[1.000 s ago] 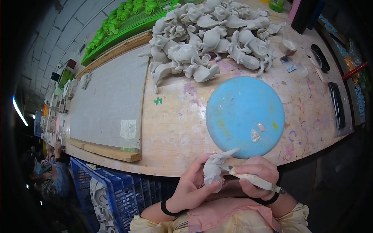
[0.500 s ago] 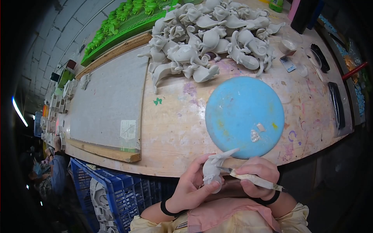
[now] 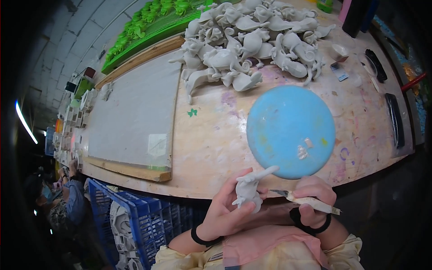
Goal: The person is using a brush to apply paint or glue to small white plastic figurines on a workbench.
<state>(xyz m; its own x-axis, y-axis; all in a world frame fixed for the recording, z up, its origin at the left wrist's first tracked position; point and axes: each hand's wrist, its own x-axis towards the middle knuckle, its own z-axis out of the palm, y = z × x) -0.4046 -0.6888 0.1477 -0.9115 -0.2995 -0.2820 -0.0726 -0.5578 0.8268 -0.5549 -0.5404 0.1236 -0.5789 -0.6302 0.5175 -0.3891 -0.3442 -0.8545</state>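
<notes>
A pale grey chameleon-like figurine [image 3: 247,190] is gripped in my left hand [image 3: 225,202], its long narrow end pointing up and right over the table's front edge. My right hand [image 3: 316,198] closes around a craft knife [image 3: 315,204] with a whitish wrapped handle. The knife's thin blade points left toward the figurine, with a gap between them. Just beyond my hands lies a round light-blue disc [image 3: 288,130], with small pale scraps on it.
Many similar grey figurines [image 3: 252,45] are heaped at the back. A grey board with wooden edging [image 3: 130,121] lies at left, near a green tray [image 3: 157,27]. A blue crate [image 3: 139,220] stands below the table. A black tool [image 3: 394,120] rests at right. Another person [image 3: 58,198] sits far left.
My right hand has drawn the knife away from the figurine, to the right. My left hand has turned the figurine slightly. The whole view has shifted a little.
</notes>
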